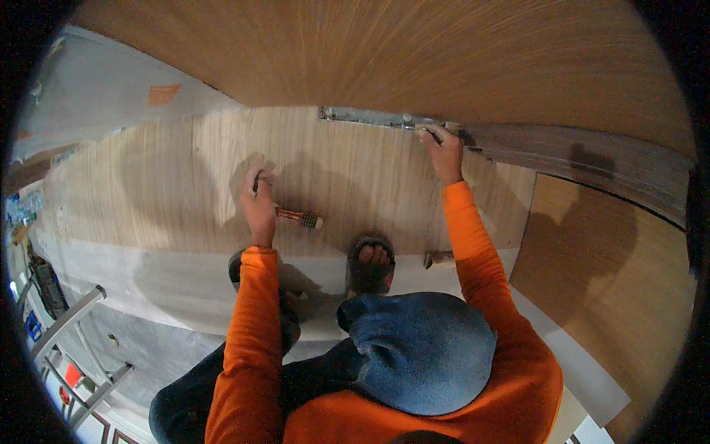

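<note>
My right hand (446,157) is closed around a slim tool with a dark grip and a bright thin end, too small to name surely. It works at a long narrow metal fitting (362,117) set in the floor along the foot of a large wood-grain panel (414,59). My left hand (259,207) hovers over the pale wood-grain floor, fingers curled, with a small dark thing between them that I cannot make out. Just right of that hand lies a tool with a red and dark handle and a pale, dotted end (299,217).
My sandalled foot (370,265) rests on the floor near a small brownish piece (438,259). An aluminium ladder (74,325) stands at the lower left. On the right lies a brown wood panel (599,259); a grey sheet-covered surface (126,81) is at the upper left.
</note>
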`<state>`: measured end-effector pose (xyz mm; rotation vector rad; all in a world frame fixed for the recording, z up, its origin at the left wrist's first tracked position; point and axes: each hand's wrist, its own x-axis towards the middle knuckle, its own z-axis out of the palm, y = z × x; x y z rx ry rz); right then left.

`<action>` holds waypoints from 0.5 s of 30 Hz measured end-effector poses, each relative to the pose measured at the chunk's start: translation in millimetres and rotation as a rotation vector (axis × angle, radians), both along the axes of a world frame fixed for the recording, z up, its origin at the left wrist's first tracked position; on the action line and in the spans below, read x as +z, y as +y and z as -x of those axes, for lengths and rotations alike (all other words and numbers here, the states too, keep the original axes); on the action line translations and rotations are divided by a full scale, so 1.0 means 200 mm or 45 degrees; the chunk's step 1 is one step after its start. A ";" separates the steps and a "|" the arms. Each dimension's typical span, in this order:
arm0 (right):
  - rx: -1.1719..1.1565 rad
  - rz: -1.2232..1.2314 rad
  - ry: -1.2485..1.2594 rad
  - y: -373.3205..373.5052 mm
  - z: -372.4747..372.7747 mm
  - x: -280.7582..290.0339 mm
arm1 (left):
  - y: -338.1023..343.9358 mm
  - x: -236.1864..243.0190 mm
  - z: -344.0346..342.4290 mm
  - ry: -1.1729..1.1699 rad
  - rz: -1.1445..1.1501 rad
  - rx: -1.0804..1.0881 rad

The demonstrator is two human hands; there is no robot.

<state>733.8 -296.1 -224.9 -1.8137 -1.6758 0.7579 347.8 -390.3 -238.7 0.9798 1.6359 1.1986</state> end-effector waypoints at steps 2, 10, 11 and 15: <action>0.003 0.005 0.078 0.00 -0.04 -0.07 | 0.00 -0.01 0.00 -0.006 0.007 0.008; 0.079 -0.016 0.136 -0.01 -0.04 -0.11 | 0.01 0.06 -0.02 -0.037 0.120 0.057; 0.081 -0.002 0.120 -0.01 -0.03 -0.10 | 0.01 0.05 -0.01 -0.034 0.133 0.052; 0.243 -0.160 -0.253 0.02 0.00 -0.04 | 0.00 0.02 -0.02 -0.053 0.055 0.046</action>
